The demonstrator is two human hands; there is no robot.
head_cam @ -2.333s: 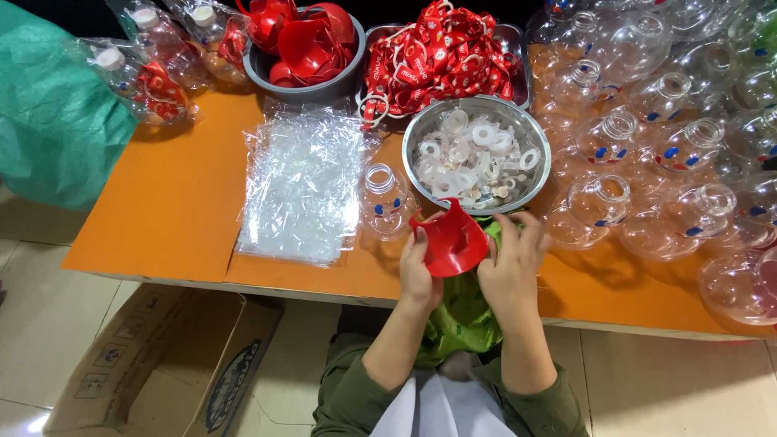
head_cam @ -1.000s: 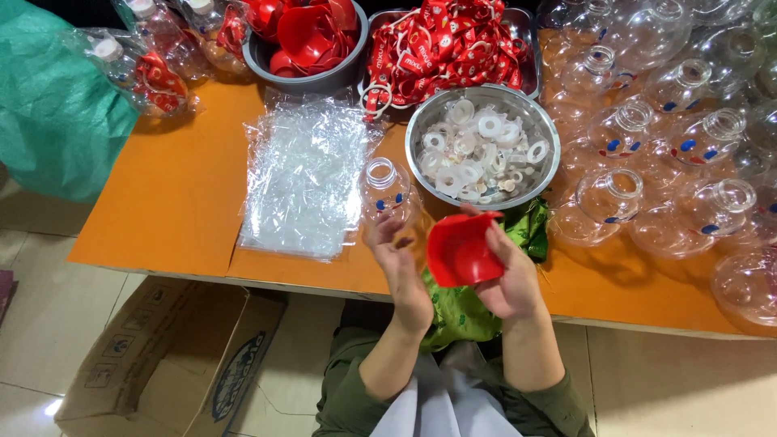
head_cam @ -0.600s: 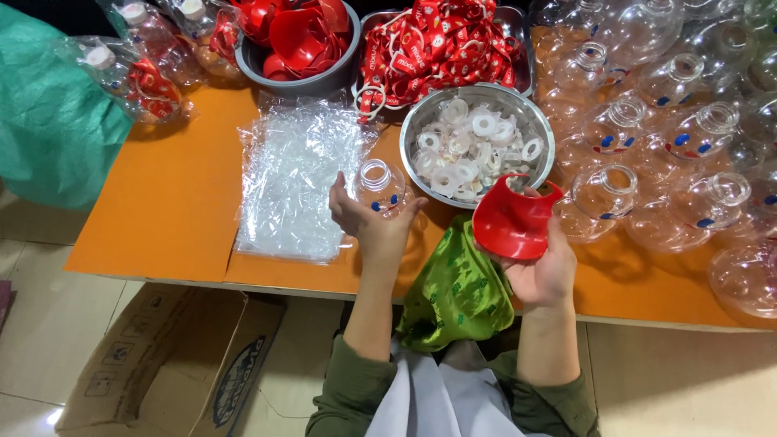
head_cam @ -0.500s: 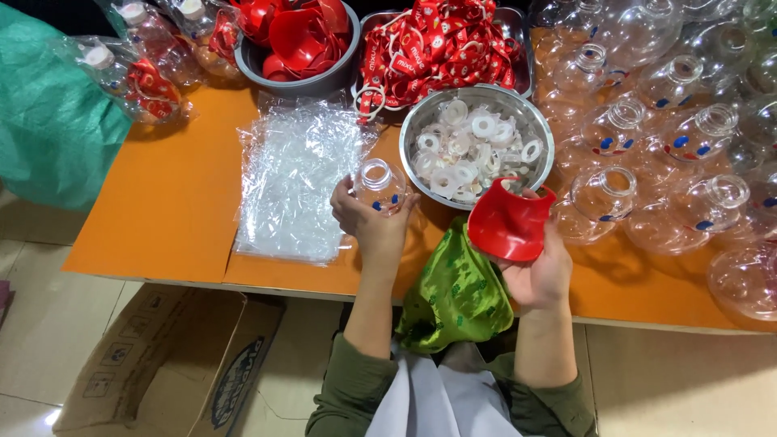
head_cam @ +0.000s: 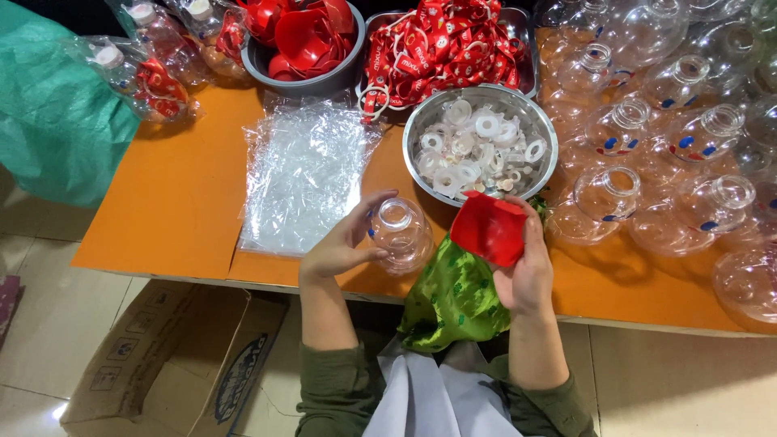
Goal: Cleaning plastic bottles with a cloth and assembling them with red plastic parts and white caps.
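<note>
My left hand (head_cam: 341, 247) grips a small clear round plastic bottle (head_cam: 401, 234) just above the orange table's (head_cam: 186, 202) near edge. My right hand (head_cam: 526, 271) holds a red plastic cap piece (head_cam: 489, 230) to the right of that bottle, a short gap between the two. A green patterned cloth (head_cam: 453, 299) hangs over the table edge between my forearms. Just beyond my hands stands a steel bowl (head_cam: 481, 145) holding several white plastic rings.
A stack of clear plastic bags (head_cam: 303, 174) lies left of the bowl. At the back sit a grey bowl of red caps (head_cam: 303, 40) and a tray of red straps (head_cam: 441, 44). Many clear bottles (head_cam: 672, 154) crowd the right. A cardboard box (head_cam: 174, 364) sits on the floor.
My left hand let go of the red cap, reached to the clear bottle by the bags and lifted it toward me. The right hand kept the red cap, shifting slightly right.
</note>
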